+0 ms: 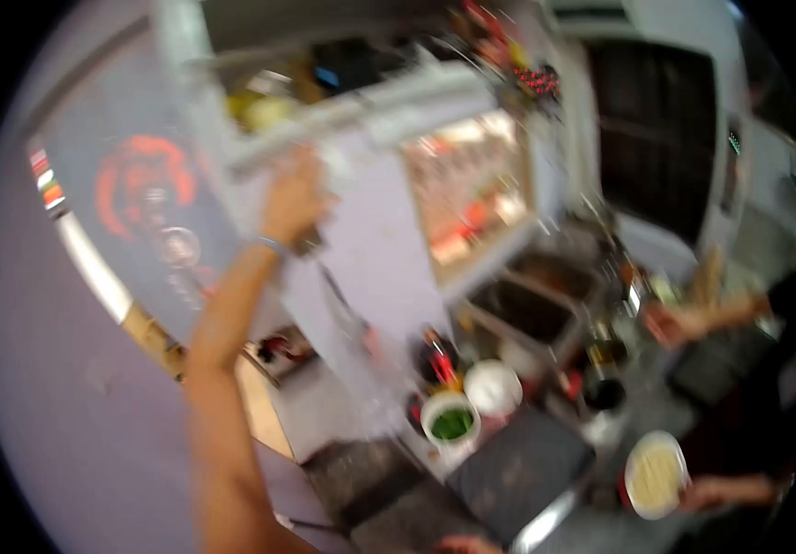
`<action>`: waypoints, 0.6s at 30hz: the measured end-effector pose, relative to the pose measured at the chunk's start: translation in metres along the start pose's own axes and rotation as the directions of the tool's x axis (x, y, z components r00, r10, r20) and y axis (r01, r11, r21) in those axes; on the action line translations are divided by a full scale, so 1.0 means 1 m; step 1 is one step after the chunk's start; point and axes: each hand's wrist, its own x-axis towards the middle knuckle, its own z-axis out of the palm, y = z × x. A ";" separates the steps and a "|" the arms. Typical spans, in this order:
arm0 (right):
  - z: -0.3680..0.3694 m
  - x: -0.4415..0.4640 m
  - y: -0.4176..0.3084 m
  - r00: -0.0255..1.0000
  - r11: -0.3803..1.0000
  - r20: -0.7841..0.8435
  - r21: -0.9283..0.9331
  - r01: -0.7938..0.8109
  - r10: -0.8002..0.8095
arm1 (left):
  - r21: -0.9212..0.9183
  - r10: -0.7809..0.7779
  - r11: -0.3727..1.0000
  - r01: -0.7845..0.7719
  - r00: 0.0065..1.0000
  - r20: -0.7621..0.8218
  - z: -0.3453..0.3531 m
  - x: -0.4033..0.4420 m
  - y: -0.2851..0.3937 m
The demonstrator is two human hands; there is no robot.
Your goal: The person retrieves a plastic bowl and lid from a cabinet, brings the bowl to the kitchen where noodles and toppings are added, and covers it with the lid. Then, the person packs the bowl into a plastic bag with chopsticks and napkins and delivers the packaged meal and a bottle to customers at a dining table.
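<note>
My left hand (296, 198) is raised on an outstretched arm, in front of the pale wall just below the shelf (352, 109). A band circles its wrist. Its fingers are smeared by motion, so what they hold, if anything, cannot be made out. Only a sliver of my right hand (467, 545) shows at the bottom edge, near a long shiny object (546, 523) and a dark board (523, 471). Above the board stand a white bowl of chopped greens (452, 423) and a round white container (493, 388).
At the right, a co-worker in dark clothes has one hand (680, 323) over the counter and the other (707, 494) at a bowl of pale food (655, 475). Metal bins (527, 309) and a red-labelled bottle (442, 362) stand behind the board.
</note>
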 end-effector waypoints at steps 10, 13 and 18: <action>0.029 -0.013 0.000 0.928 0.733 0.066 -0.594 0.331 -0.366 | 0.399 0.188 0.896 -0.195 0.981 0.056 0.006 0.014 -0.008; 0.042 -0.021 -0.009 0.949 0.799 -0.049 -0.554 0.233 -0.310 | 0.260 0.216 0.946 -0.192 0.974 -0.067 0.002 0.009 0.004; 0.046 -0.035 0.000 0.949 0.781 -0.062 -0.586 0.215 -0.308 | 0.015 0.097 0.995 -0.096 0.972 -0.215 -0.042 -0.046 0.078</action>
